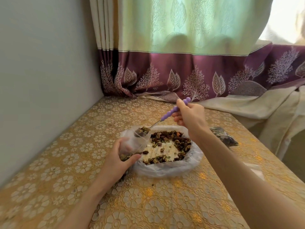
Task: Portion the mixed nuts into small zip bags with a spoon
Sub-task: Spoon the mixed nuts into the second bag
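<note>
Mixed nuts (171, 142) lie in a ring inside a white tray wrapped in a clear plastic bag (173, 169) at the table's middle. My left hand (118, 161) grips a small clear zip bag (133, 144), held upright at the tray's left edge with some nuts in its bottom. My right hand (189, 114) pinches the purple beaded handle of a spoon (170, 113). The spoon's bowl, heaped with nuts (143, 130), sits right at the zip bag's open mouth.
A filled zip bag of nuts (224, 136) lies on the table to the right of the tray. Empty clear bags (252, 172) lie near the right table edge. A grey wall (41, 80) runs along the left; a curtain (181, 63) hangs behind.
</note>
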`<action>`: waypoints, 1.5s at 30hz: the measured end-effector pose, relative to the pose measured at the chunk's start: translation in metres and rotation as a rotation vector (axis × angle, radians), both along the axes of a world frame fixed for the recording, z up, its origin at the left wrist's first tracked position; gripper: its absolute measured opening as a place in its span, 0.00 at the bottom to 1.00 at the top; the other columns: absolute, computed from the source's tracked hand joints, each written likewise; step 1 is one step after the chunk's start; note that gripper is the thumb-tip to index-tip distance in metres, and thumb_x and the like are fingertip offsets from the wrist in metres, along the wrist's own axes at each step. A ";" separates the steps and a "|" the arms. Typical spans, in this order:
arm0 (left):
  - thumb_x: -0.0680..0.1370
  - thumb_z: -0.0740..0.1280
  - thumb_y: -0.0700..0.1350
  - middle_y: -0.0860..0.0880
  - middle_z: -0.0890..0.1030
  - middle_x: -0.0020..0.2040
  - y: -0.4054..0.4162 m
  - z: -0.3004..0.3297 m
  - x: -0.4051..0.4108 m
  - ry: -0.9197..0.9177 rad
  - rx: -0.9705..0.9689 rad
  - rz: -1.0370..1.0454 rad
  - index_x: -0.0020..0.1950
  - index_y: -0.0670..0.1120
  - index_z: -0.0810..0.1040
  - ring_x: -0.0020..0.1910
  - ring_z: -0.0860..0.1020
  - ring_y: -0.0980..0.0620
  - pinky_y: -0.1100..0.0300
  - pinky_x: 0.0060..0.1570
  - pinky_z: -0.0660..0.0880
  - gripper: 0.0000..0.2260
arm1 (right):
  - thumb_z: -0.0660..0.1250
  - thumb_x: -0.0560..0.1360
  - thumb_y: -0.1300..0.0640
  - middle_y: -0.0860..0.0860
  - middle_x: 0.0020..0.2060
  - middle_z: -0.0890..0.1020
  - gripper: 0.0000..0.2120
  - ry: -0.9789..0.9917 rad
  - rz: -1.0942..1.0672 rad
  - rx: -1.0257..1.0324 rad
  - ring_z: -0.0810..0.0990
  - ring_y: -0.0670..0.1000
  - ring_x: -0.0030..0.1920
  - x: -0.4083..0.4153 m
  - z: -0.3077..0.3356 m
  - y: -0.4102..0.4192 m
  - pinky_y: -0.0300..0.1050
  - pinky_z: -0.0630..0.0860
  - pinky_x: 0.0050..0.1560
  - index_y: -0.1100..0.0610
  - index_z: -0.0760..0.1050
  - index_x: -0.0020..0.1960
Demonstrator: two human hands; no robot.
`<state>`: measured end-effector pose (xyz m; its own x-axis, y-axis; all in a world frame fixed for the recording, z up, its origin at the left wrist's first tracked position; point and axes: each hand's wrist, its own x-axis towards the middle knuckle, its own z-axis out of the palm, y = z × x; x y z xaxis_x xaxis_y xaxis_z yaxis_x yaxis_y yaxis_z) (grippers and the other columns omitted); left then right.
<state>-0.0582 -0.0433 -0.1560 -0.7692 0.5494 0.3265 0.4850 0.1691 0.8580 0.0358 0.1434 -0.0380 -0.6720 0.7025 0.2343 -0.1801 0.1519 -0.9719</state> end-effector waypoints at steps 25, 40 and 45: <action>0.62 0.70 0.61 0.64 0.73 0.51 0.000 -0.003 -0.001 -0.013 0.017 0.036 0.59 0.61 0.67 0.47 0.72 0.72 0.72 0.40 0.66 0.27 | 0.59 0.81 0.57 0.49 0.24 0.79 0.16 0.085 -0.201 0.067 0.72 0.44 0.23 0.031 -0.038 0.047 0.33 0.68 0.23 0.61 0.74 0.36; 0.62 0.70 0.62 0.66 0.72 0.50 0.000 -0.003 -0.002 -0.003 0.001 0.049 0.59 0.61 0.67 0.46 0.72 0.71 0.72 0.40 0.66 0.28 | 0.56 0.82 0.58 0.48 0.24 0.80 0.16 -0.177 0.030 0.002 0.75 0.45 0.26 0.034 -0.063 0.054 0.35 0.71 0.26 0.62 0.74 0.39; 0.62 0.70 0.61 0.65 0.72 0.51 0.000 -0.004 -0.003 -0.001 0.001 0.039 0.59 0.60 0.67 0.49 0.73 0.67 0.70 0.41 0.67 0.27 | 0.56 0.82 0.56 0.51 0.26 0.78 0.15 -0.240 0.071 -0.004 0.73 0.48 0.26 0.041 -0.059 0.056 0.37 0.68 0.25 0.62 0.73 0.40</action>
